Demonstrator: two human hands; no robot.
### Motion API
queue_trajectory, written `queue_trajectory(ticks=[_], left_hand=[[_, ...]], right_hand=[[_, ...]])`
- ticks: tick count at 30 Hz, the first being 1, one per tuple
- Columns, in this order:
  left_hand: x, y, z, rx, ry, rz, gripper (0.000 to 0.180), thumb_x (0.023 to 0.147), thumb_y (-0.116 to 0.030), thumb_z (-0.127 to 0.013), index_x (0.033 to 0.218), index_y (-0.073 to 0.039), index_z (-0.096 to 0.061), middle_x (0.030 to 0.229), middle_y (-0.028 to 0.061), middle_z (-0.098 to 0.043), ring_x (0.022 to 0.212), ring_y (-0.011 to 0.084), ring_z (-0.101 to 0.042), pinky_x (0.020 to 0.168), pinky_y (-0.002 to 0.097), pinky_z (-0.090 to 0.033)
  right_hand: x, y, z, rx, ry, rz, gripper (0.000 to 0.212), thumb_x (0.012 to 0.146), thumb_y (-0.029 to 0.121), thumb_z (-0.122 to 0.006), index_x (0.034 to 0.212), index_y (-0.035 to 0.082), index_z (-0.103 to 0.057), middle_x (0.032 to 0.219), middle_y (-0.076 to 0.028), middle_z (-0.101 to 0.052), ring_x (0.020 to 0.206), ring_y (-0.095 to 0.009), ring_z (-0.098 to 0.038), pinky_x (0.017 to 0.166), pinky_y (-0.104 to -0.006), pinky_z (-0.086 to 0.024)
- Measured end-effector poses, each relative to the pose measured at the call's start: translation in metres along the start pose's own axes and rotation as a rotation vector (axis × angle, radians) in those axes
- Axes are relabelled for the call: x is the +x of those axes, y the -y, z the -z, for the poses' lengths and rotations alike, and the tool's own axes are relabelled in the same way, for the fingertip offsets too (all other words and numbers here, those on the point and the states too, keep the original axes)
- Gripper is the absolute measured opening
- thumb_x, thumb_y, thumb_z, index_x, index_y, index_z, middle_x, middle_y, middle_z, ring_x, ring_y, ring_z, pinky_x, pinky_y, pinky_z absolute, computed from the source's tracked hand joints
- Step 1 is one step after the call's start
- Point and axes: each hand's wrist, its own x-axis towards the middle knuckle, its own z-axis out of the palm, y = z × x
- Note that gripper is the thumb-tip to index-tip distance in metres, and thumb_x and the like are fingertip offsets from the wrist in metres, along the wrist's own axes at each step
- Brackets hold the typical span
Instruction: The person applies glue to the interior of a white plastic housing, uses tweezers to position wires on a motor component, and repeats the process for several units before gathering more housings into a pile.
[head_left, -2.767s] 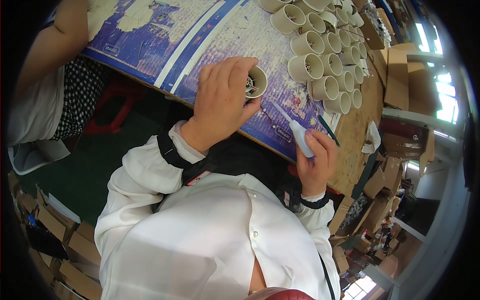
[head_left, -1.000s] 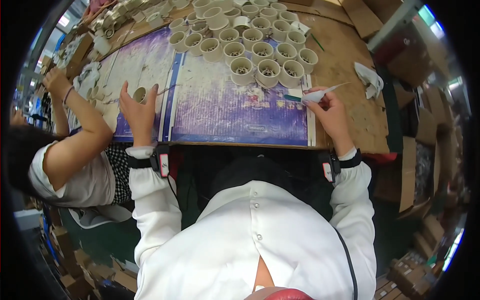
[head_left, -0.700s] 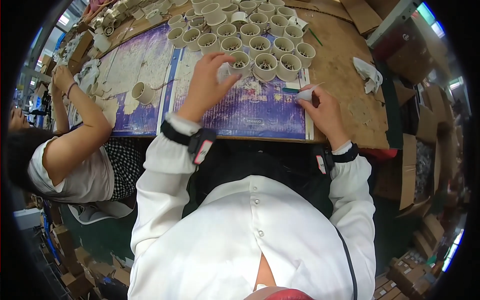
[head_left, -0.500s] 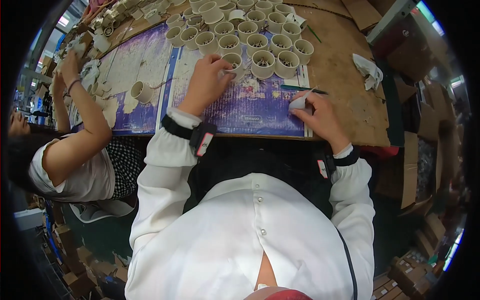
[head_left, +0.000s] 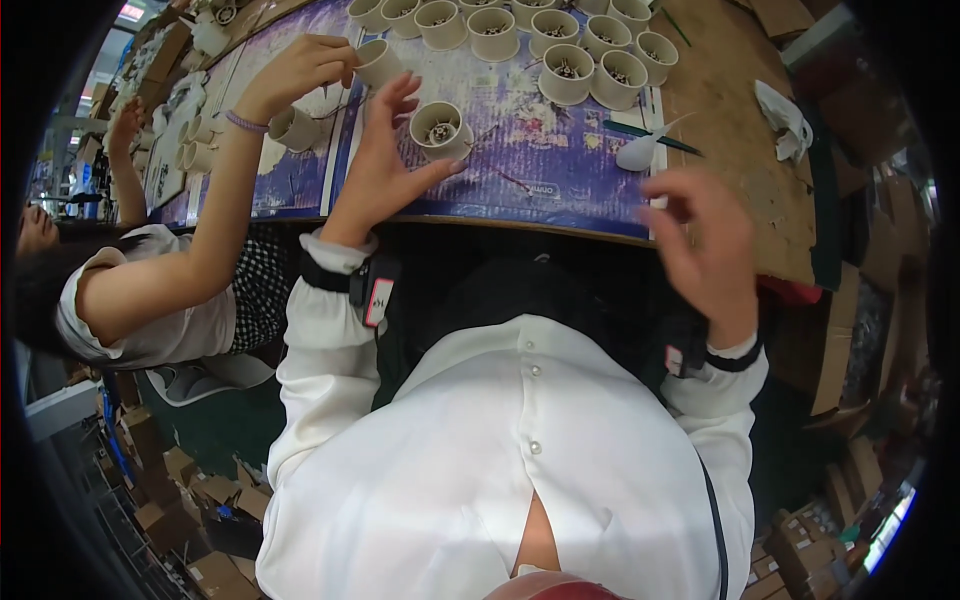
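My left hand (head_left: 385, 170) is open, fingers and thumb spread around the near left side of a cream round cup (head_left: 440, 130). Small metal-looking parts lie inside that cup, and a thin wire shows at its right. My right hand (head_left: 705, 235) is blurred, its fingers curled and a small white piece (head_left: 658, 202) between thumb and forefinger. Just beyond it, on the table, is a white squeeze bottle (head_left: 637, 153) with a thin pointed nozzle, apart from the hand. A dark green pen-like tool (head_left: 660, 138) lies behind the bottle.
Several cream cups with small parts (head_left: 566, 75) stand in rows at the back. From the left, a co-worker's hand (head_left: 310, 68) reaches to another cup (head_left: 378, 63). More cups (head_left: 295, 130) stand at left. A crumpled white cloth (head_left: 785, 120) lies right.
My right hand has let go of the squeeze bottle and moved back. The cup by my left hand now stands apart from the rows, and that hand has opened. The co-worker's arm has reached rightward.
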Motion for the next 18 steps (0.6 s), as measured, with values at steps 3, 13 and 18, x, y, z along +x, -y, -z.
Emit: queue_trajectory(ticks=[3,13,18], left_hand=[[0.003,0.015,-0.004,-0.071,0.16,0.118,0.071,0.075,-0.016,-0.085,0.135,-0.005,-0.048,0.125,0.0139,-0.06,0.116,0.0277,-0.058,0.101,0.0365,-0.045],[-0.017,0.011,-0.01,-0.059,0.188,0.133,0.072,0.074,-0.017,-0.086,0.134,-0.005,-0.049,0.118,0.0131,-0.063,0.107,0.0271,-0.062,0.093,0.0353,-0.049],[-0.02,0.011,-0.01,-0.078,0.177,0.153,0.07,0.074,-0.018,-0.087,0.132,-0.005,-0.05,0.117,0.0128,-0.063,0.107,0.0262,-0.063,0.091,0.035,-0.05]], right_hand=[[0.025,-0.003,-0.054,0.092,0.07,0.262,0.019,0.085,0.002,-0.07,0.103,0.004,-0.066,0.098,-0.014,-0.067,0.087,-0.032,-0.067,0.073,-0.0366,-0.053],[0.069,-0.038,-0.139,-0.073,0.16,0.201,0.017,0.085,0.007,-0.067,0.102,0.008,-0.064,0.1,-0.009,-0.066,0.09,-0.033,-0.065,0.072,-0.0415,-0.054],[0.068,-0.042,-0.142,-0.094,0.149,0.259,0.013,0.085,0.01,-0.067,0.097,0.01,-0.067,0.092,-0.008,-0.065,0.085,-0.031,-0.065,0.07,-0.0411,-0.053]])
